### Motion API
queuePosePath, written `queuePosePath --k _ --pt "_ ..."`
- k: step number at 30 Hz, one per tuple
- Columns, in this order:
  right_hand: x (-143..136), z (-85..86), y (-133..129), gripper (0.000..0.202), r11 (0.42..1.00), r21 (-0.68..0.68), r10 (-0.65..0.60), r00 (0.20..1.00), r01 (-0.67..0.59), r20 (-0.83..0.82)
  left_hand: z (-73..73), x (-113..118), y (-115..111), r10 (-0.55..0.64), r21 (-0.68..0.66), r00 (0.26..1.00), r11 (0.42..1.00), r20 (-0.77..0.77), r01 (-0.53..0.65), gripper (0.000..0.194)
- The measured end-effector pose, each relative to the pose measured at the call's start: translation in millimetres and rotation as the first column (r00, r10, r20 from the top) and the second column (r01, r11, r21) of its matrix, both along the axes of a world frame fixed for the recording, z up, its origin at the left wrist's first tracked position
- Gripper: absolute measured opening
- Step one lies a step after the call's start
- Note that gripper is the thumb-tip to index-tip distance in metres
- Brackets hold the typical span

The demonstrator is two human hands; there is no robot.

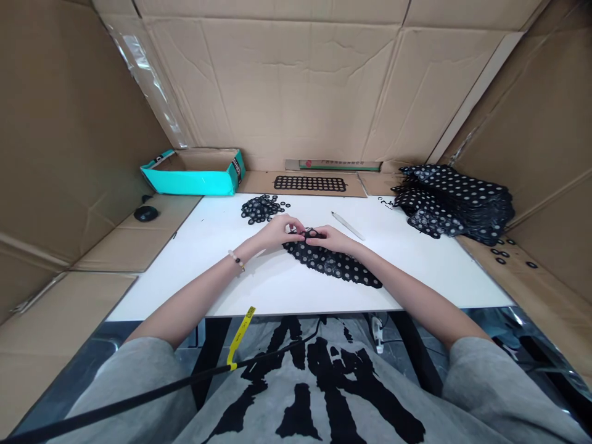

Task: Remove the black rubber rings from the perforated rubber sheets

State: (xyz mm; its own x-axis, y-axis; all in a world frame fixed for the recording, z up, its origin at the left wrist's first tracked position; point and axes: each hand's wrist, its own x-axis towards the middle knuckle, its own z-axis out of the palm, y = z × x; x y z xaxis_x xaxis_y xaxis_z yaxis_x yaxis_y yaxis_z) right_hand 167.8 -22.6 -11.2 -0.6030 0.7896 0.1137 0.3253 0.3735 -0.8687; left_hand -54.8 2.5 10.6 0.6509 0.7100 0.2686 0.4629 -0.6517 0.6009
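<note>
Now, at the middle of the white table (250, 290), a black dotted sheet (330, 262) is held by both hands!

Its upper left end is pinched by the left hand (280, 230), thumb and fingertips drawn close, while the edge just beside is gripped narrowly by the right hand (333, 238); the rest is laid slantwise under the right forearm. Beyond the left wrist, small black rings (259, 209) are heaped, a pale pen (348, 226) is placed beyond the right, and more dotted sheets (481, 200) are piled far right.
</note>
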Motion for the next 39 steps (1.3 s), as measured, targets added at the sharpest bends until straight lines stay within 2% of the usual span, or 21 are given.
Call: queuePosePath --k 4,6,8,10,11,13,16,22,25,29,30,32,34,36,37,39 --pt "4.4 -1.3 4.7 0.043 0.999 -0.044 -0.019 0.999 0.021 0.043 -1.1 -2.8 11.4 0.069 -0.187 0.993 0.981 0.093 -0.051 0.03" --pt "5.4 -3.2 6.4 0.044 0.996 -0.052 -0.069 0.996 0.072 0.058 -2.1 -8.4 21.3 0.188 -0.26 0.963 0.956 0.19 -0.136 0.034" --pt "5.6 -4.7 6.6 0.044 0.993 -0.059 -0.093 0.992 0.098 0.079 -2.5 -21.6 35.0 0.392 -0.302 0.86 0.906 0.328 -0.297 0.036" --pt "5.0 -5.4 5.5 0.043 0.993 -0.065 -0.087 0.991 0.094 0.099 -2.1 -42.7 51.0 0.564 -0.317 0.692 0.825 0.45 -0.467 0.035" --pt "4.6 -5.5 4.7 0.042 0.994 -0.066 -0.082 0.992 0.089 0.101 -2.1 -54.7 58.9 0.614 -0.307 0.616 0.786 0.494 -0.537 0.034" --pt "3.8 -5.3 3.5 0.041 0.994 -0.065 -0.086 0.992 0.092 0.091 -3.5 -77.2 72.5 0.654 -0.287 0.535 0.736 0.535 -0.613 0.031" --pt "3.4 -4.9 3.1 0.04 0.993 -0.064 -0.093 0.992 0.099 0.09 -10.8 -96.3 83.5 0.668 -0.241 0.54 0.715 0.511 -0.657 0.023" --pt "4.1 -5.4 3.6 0.041 0.992 -0.078 -0.088 0.991 0.096 0.102 -23.1 -97.5 83.4 0.647 -0.079 0.661 0.735 0.379 -0.674 0.024" --pt "3.6 -4.8 3.2 0.04 0.993 -0.081 -0.081 0.992 0.088 0.093 -19.1 -99.2 82.2 0.665 -0.045 0.669 0.719 0.332 -0.693 0.028" --pt "3.1 -4.0 2.9 0.039 0.992 -0.087 -0.083 0.993 0.09 0.083 -4.4 -91.7 73.6 0.723 0.029 0.617 0.642 0.312 -0.766 0.032" --pt "3.0 -4.1 3.2 0.039 0.991 -0.09 -0.086 0.993 0.094 0.084 0.0 -85.4 68.6 0.706 0.049 0.629 0.652 0.324 -0.757 0.032" --pt "2.8 -4.6 4.0 0.039 0.991 -0.092 -0.091 0.991 0.1 0.093 7.8 -66.4 53.7 0.606 0.098 0.722 0.74 0.334 -0.666 0.031" --pt "2.5 -5.1 4.9 0.04 0.991 -0.088 -0.094 0.99 0.103 0.101 12.4 -41.5 33.2 0.422 0.157 0.867 0.868 0.265 -0.47 0.03" --pt "2.1 -4.7 5.4 0.041 0.991 -0.083 -0.1 0.989 0.109 0.113 12.7 -16.2 10.7 0.177 0.211 0.981 0.959 0.083 -0.191 0.028" --pt "2.1 -3.8 5.3 0.042 0.99 -0.083 -0.106 0.987 0.116 0.12 11.5 -5.2 0.2 0.087 0.211 0.996 0.974 0.006 -0.086 0.029" --pt "2.7 -0.5 4.4 0.043 0.987 -0.099 -0.111 0.985 0.124 0.134 7.3 10.9 -16.2 0.008 0.184 0.997 0.983 -0.081 0.007 0.03"
